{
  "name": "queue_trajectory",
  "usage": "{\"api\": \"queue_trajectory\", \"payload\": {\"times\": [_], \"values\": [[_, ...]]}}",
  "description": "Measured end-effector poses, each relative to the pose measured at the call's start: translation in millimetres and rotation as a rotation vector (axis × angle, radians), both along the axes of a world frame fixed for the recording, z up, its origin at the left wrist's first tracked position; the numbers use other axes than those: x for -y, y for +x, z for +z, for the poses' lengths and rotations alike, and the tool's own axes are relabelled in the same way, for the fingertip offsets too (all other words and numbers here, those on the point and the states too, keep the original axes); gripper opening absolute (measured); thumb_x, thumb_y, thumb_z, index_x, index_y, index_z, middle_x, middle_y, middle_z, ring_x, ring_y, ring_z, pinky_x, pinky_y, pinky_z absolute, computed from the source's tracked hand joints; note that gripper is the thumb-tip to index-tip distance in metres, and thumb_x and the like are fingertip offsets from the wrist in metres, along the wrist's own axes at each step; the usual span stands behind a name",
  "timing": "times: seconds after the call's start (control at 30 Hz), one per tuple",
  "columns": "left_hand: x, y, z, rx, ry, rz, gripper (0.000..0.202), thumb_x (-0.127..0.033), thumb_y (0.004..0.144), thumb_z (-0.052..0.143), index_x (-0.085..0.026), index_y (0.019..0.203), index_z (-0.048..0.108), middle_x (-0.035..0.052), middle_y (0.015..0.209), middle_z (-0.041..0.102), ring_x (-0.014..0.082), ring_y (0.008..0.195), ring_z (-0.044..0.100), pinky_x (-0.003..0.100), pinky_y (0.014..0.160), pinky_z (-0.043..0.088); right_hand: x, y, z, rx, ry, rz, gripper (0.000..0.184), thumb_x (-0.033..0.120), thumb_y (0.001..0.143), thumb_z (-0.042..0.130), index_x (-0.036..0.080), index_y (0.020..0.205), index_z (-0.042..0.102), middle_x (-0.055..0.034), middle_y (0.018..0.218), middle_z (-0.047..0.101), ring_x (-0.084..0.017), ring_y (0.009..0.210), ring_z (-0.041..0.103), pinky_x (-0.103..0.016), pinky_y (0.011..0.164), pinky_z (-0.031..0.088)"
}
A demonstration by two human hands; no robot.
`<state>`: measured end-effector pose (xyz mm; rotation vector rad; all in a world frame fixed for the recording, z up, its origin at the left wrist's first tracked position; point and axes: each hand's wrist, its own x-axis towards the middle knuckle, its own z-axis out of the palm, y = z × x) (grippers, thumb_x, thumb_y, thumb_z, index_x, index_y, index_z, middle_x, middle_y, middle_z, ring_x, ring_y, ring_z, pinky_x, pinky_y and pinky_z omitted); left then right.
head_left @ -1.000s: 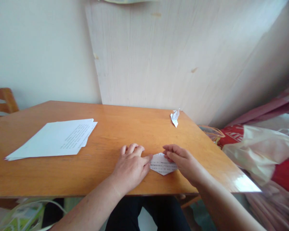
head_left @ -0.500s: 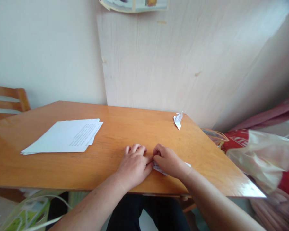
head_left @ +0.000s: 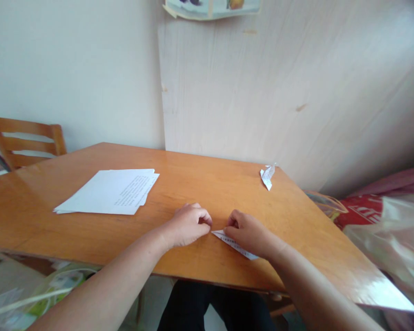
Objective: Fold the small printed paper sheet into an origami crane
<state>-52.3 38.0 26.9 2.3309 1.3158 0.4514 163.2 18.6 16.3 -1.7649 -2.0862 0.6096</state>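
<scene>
From the head camera, two bare hands meet over a wooden table (head_left: 200,177). A small folded paper (head_left: 240,248) with printed text lies near the front edge, between the forearms, its pointed tip toward the left. The right hand (head_left: 250,233) rests over its upper side, fingers curled; whether they pinch the paper or merely press it, I cannot tell. The left hand (head_left: 189,226) is just beside the tip, thumb and forefinger curved narrowly toward each other; any contact there is unclear. Farther left lies a stack of sheets (head_left: 106,191), the top one partly printed. A crumpled-looking paper piece (head_left: 267,177) sits near the far right corner.
</scene>
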Motion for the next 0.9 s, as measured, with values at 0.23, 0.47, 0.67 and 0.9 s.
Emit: {"api": "queue_trajectory", "payload": {"times": [0.23, 0.47, 0.67, 0.9], "values": [[-2, 1, -9.1, -0.035, 0.040, -0.025, 0.017, -0.021, 0.074, 0.060, -0.027, 0.080, 0.074, 0.0025, 0.095, 0.066, 0.0228, 0.095, 0.059, 0.032, 0.080, 0.044, -2, -5, 5.3, 0.087, -0.039, -0.003, 0.009, 0.028, 0.078, 0.061, 0.020, 0.079, 0.059, -0.0035, 0.075, 0.068, -0.016, 0.067, 0.057, -0.026, 0.056, 0.029], [-1, 0, -6.2, -0.021, -0.003, -0.025, 0.016, -0.022, 0.073, 0.061, -0.027, 0.082, 0.074, 0.0025, 0.098, 0.065, 0.0231, 0.096, 0.059, 0.032, 0.080, 0.043, -3, -6, 6.5, 0.120, -0.041, -0.001, 0.016, 0.036, 0.080, 0.063, 0.020, 0.080, 0.059, -0.0050, 0.076, 0.068, -0.018, 0.068, 0.059, -0.027, 0.057, 0.031], [-3, 0, -9.8, -0.006, 0.005, -0.017, 0.014, -0.025, 0.075, 0.063, -0.026, 0.083, 0.074, 0.0029, 0.097, 0.065, 0.0234, 0.097, 0.058, 0.032, 0.080, 0.042, -6, -7, 5.3, 0.139, -0.064, 0.012, 0.026, 0.045, 0.082, 0.063, 0.019, 0.082, 0.059, -0.0071, 0.079, 0.069, -0.019, 0.069, 0.061, -0.028, 0.058, 0.033], [-5, 1, -15.1, -0.018, 0.055, -0.007, 0.014, -0.026, 0.077, 0.061, -0.027, 0.082, 0.074, 0.0028, 0.095, 0.066, 0.0232, 0.094, 0.059, 0.034, 0.078, 0.040, -4, -9, 8.4, 0.157, -0.068, 0.011, 0.027, 0.047, 0.080, 0.064, 0.020, 0.082, 0.059, -0.0064, 0.077, 0.069, -0.020, 0.069, 0.062, -0.029, 0.058, 0.035]]}}
